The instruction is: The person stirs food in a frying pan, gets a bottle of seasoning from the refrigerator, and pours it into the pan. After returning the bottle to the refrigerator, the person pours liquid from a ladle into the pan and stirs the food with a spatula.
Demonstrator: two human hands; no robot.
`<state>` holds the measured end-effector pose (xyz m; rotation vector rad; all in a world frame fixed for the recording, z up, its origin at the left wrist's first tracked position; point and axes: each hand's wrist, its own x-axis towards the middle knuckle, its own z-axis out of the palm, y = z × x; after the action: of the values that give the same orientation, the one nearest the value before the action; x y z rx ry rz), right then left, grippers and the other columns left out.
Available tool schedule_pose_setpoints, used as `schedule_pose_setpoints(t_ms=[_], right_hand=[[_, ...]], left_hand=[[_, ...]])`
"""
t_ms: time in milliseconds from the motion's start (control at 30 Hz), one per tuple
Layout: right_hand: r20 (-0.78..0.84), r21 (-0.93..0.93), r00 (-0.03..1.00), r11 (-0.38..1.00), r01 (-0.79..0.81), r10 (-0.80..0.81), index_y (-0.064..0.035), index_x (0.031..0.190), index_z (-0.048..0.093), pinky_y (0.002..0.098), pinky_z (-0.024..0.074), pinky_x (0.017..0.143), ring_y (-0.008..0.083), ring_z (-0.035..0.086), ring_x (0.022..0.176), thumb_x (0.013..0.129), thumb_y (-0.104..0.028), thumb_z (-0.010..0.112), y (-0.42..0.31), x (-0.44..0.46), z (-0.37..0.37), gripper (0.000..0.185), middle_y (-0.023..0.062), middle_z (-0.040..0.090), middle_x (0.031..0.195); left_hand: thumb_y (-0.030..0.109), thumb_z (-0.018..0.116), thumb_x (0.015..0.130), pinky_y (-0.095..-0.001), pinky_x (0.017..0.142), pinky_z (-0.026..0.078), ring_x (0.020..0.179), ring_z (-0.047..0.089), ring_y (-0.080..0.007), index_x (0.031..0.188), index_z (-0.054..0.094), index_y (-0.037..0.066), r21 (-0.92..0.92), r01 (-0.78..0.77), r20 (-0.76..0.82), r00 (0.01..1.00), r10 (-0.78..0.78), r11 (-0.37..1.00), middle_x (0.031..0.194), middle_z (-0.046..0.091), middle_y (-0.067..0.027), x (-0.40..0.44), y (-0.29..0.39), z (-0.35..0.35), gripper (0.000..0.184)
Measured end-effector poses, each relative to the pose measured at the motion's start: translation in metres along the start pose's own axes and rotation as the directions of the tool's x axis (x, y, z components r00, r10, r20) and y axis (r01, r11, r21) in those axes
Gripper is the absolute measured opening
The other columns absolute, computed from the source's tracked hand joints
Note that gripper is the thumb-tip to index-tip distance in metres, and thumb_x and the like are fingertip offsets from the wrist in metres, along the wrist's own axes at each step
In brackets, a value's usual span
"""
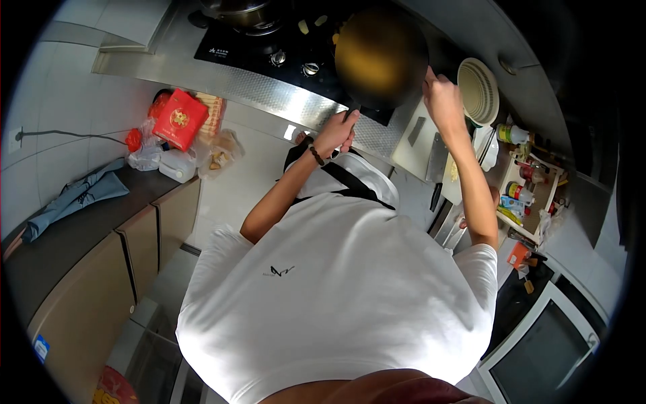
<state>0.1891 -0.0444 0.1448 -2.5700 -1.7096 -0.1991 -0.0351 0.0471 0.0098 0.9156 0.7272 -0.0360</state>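
My left hand (334, 133) is closed round the dark handle of a frying pan (382, 57). The pan is raised and tilted over the right side of the black gas stove (235, 48); a blurred yellow-brown patch shows on its face. My right hand (444, 101) is closed at the pan's right edge, and what its fingers grip there is hidden. Pale food pieces (303, 26) lie on the stove top left of the pan. Below my right hand, a cleaver (437, 160) rests on a white cutting board (410, 149).
A metal pot (245, 13) sits on the left burner. To the right are a cream colander (478, 91) and a rack of bottles (531, 192). On the left counter lie a red bag (180, 120), a white jug (177, 164) and a folded blue umbrella (81, 196).
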Motion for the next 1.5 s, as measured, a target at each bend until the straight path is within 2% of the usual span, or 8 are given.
schedule_pose_setpoints(t_ms=[233, 567, 667, 800, 900, 1200, 1333, 1500], right_hand=[[0.106, -0.054, 0.993, 0.997, 0.064, -0.058, -0.0076, 0.118, 0.064, 0.0478, 0.0523, 0.064, 0.0386, 0.065, 0.07, 0.084, -0.009, 0.064, 0.011, -0.029, -0.082, 0.034, 0.0181, 0.065, 0.079], [0.027, 0.049, 0.997, 0.996, -0.073, 0.072, -0.0063, 0.12, 0.063, 0.048, 0.0521, 0.064, 0.0397, 0.064, 0.068, 0.085, -0.005, 0.062, -0.012, -0.014, 0.017, 0.035, 0.019, 0.064, 0.081], [0.038, 0.042, 0.998, 0.998, -0.05, 0.049, -0.0039, 0.108, 0.064, 0.0475, 0.052, 0.062, 0.039, 0.065, 0.069, 0.077, 0.0, 0.062, -0.01, -0.019, 0.008, 0.031, 0.0186, 0.064, 0.08], [0.025, 0.04, 1.0, 0.999, -0.02, 0.019, -0.0055, 0.112, 0.066, 0.0466, 0.0524, 0.061, 0.0388, 0.065, 0.068, 0.081, -0.004, 0.064, 0.002, -0.04, -0.023, 0.031, 0.0185, 0.064, 0.079], [-0.064, 0.042, 0.993, 0.994, -0.098, 0.101, -0.0066, 0.111, 0.07, 0.0458, 0.0529, 0.063, 0.0379, 0.065, 0.068, 0.087, -0.013, 0.066, 0.004, -0.048, -0.04, 0.024, 0.0195, 0.065, 0.077], [-0.179, 0.237, 0.923, 0.925, -0.296, 0.341, -0.0005, 0.109, 0.07, 0.0472, 0.0506, 0.067, 0.0412, 0.064, 0.071, 0.085, -0.012, 0.07, 0.001, -0.081, -0.054, 0.026, 0.0239, 0.065, 0.079], [-0.155, 0.287, 0.885, 0.877, -0.385, 0.44, 0.0012, 0.108, 0.07, 0.0457, 0.0502, 0.068, 0.0415, 0.064, 0.073, 0.084, -0.012, 0.071, -0.005, -0.085, -0.06, 0.027, 0.0261, 0.065, 0.081], [-0.172, 0.345, 0.843, 0.833, -0.432, 0.509, 0.0027, 0.11, 0.07, 0.0429, 0.0507, 0.067, 0.0396, 0.065, 0.071, 0.084, -0.011, 0.071, -0.009, -0.092, -0.066, 0.029, 0.0251, 0.066, 0.082]], left_hand=[[0.042, 0.046, 0.103, -0.0255, 0.037, 0.033, 0.043, 0.038, -0.0086, 0.088, 0.044, 0.008, -0.008, 0.02, 0.004, 1.0, -0.02, 1.0, 0.06, 0.043, -0.0001, -0.002, 0.004, 0.002, 0.037], [0.04, 0.048, 0.102, -0.0266, 0.035, 0.032, 0.04, 0.037, -0.0089, 0.091, 0.048, 0.006, -0.009, 0.011, 0.016, 1.0, -0.011, 1.0, 0.057, 0.042, -0.0004, -0.004, 0.004, -0.001, 0.037], [0.041, 0.048, 0.102, -0.0271, 0.035, 0.033, 0.039, 0.037, -0.0096, 0.09, 0.048, 0.005, -0.025, 0.014, 0.03, 0.999, -0.013, 1.0, 0.056, 0.042, -0.0003, -0.002, 0.004, -0.003, 0.037], [0.044, 0.049, 0.101, -0.0273, 0.035, 0.035, 0.039, 0.041, -0.0103, 0.085, 0.049, 0.006, 0.01, 0.0, -0.01, 1.0, 0.0, 1.0, 0.056, 0.044, -0.0007, -0.002, 0.008, 0.001, 0.042], [0.047, 0.05, 0.1, -0.0267, 0.036, 0.036, 0.041, 0.042, -0.0102, 0.078, 0.048, 0.007, 0.063, 0.009, -0.013, 1.0, -0.008, 0.998, 0.056, 0.045, -0.0004, 0.003, 0.012, 0.001, 0.046], [0.044, 0.05, 0.101, -0.0271, 0.035, 0.031, 0.037, 0.036, -0.0105, 0.068, 0.045, 0.009, 0.133, 0.047, -0.009, 0.999, -0.046, 0.99, 0.052, 0.041, 0.0006, -0.011, -0.001, -0.012, 0.048], [0.043, 0.049, 0.101, -0.0285, 0.034, 0.031, 0.036, 0.04, -0.0115, 0.067, 0.048, 0.008, 0.263, -0.112, -0.021, 0.992, 0.122, 0.958, 0.051, 0.045, -0.0009, 0.024, 0.004, -0.003, 0.05], [0.042, 0.05, 0.101, -0.0286, 0.035, 0.032, 0.036, 0.043, -0.0118, 0.065, 0.048, 0.008, 0.206, 0.014, -0.055, 0.998, -0.003, 0.979, 0.049, 0.045, -0.0008, -0.011, -0.004, -0.006, 0.05]])
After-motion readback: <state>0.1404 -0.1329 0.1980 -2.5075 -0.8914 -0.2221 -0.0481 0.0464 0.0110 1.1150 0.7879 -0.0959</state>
